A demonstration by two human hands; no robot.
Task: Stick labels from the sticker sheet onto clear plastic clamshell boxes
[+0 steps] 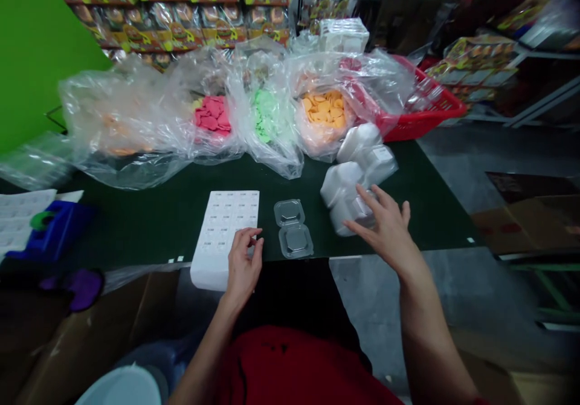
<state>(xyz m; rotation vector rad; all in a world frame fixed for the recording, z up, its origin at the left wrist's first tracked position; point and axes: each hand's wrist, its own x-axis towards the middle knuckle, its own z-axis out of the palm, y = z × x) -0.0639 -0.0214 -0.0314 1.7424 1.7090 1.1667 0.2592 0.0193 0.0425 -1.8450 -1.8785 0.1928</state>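
Note:
My left hand (243, 261) rests on the near right corner of a white sheet of small labels (224, 226), with the fingers curled and pinched at the sheet's edge. An open clear plastic clamshell case (293, 228) lies just right of it on the dark green table (145, 220). My right hand (385, 226) reaches with fingers spread onto a stack of clear clamshell cases (356, 181) at the right.
Clear bags of pink pieces (212, 116), green pieces (267, 115) and orange pieces (324, 110) stand along the back. A red basket (426, 112) sits behind right, a blue object (52, 230) at the left edge. Printed boxes line the rear shelves.

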